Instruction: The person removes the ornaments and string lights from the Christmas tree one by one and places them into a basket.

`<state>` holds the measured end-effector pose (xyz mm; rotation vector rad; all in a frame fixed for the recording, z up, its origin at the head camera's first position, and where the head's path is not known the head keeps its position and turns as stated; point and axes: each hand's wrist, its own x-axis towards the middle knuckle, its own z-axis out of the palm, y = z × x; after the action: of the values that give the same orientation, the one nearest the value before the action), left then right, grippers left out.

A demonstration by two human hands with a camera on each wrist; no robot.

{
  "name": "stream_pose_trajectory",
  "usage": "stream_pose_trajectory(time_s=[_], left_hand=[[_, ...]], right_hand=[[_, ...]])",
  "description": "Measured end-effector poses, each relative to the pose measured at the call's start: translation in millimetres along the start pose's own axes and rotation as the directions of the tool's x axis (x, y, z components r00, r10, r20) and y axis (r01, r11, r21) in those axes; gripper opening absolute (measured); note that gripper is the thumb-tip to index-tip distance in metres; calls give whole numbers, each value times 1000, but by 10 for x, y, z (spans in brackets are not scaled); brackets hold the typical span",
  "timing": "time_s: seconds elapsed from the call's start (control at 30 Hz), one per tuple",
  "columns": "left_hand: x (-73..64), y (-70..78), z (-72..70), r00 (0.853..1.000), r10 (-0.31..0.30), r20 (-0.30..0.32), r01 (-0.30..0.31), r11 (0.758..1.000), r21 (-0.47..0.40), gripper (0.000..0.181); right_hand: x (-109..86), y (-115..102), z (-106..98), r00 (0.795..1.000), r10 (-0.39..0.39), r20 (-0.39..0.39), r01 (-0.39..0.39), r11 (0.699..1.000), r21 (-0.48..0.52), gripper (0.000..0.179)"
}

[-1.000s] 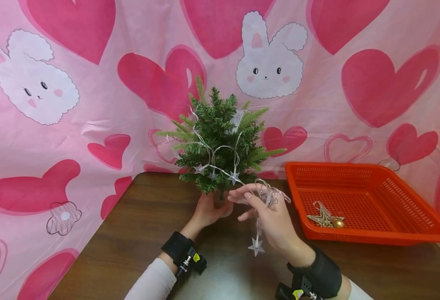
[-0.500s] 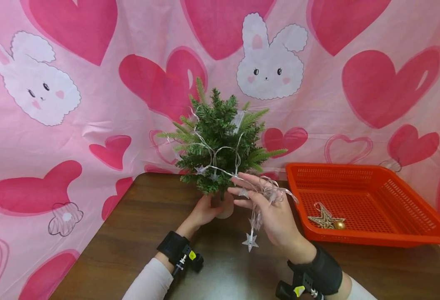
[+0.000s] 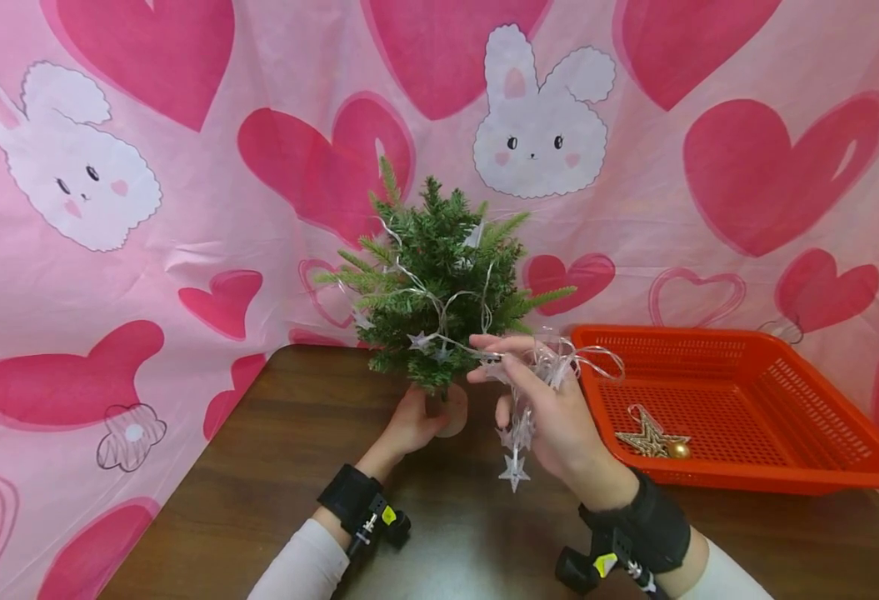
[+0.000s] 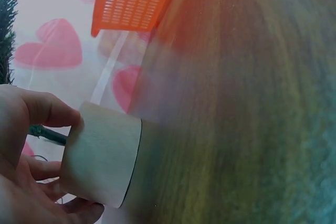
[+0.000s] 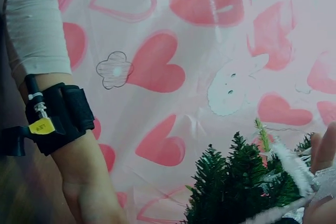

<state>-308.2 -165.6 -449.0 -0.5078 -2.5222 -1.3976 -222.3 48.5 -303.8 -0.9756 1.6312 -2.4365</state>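
A small artificial Christmas tree (image 3: 446,250) stands in the middle of the table in the head view. Its pale round base (image 4: 102,156) is gripped by my left hand (image 3: 407,425), thumb and fingers around it in the left wrist view. Clear star string lights (image 3: 514,471) cross the front branches and run to my right hand (image 3: 559,425). That hand holds the gathered rest of the wire, its thumb and fingers bent around it, with a few stars dangling below. In the right wrist view the right hand (image 5: 323,182) shows only at the edge.
An orange plastic basket (image 3: 754,477) stands on the table at right, close to the right hand. In it lie a gold glitter star (image 3: 651,435) and a small gold ball (image 3: 677,450). A pink heart-patterned cloth (image 3: 259,50) hangs behind the dark wooden table (image 3: 244,467).
The tree has turned slightly, its front stars shifting to the right. My right hand has risen a little with the bundled lights, and the dangling stars have swung. The left hand stays at the base.
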Motion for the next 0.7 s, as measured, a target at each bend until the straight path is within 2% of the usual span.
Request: stream_pose_trajectory(time_s=[0.13, 0.3, 0.47, 0.7], left_hand=[[-3, 15, 2, 1000, 21, -3, -21, 999, 36, 65], [-6, 19, 7, 999, 37, -5, -37, 997, 74, 65], [-13, 35, 8, 1000, 5, 2, -5, 996, 90, 60], [-26, 49, 5, 1000, -15, 9, 14, 994, 108, 66]], right_hand=[[38, -62, 1, 996, 39, 74, -44, 997, 71, 36], [89, -90, 24, 996, 13, 85, -17, 999, 47, 33], [126, -126, 51, 999, -8, 44, 6, 999, 49, 25], [205, -211, 118, 999, 1, -38, 0, 999, 42, 21]])
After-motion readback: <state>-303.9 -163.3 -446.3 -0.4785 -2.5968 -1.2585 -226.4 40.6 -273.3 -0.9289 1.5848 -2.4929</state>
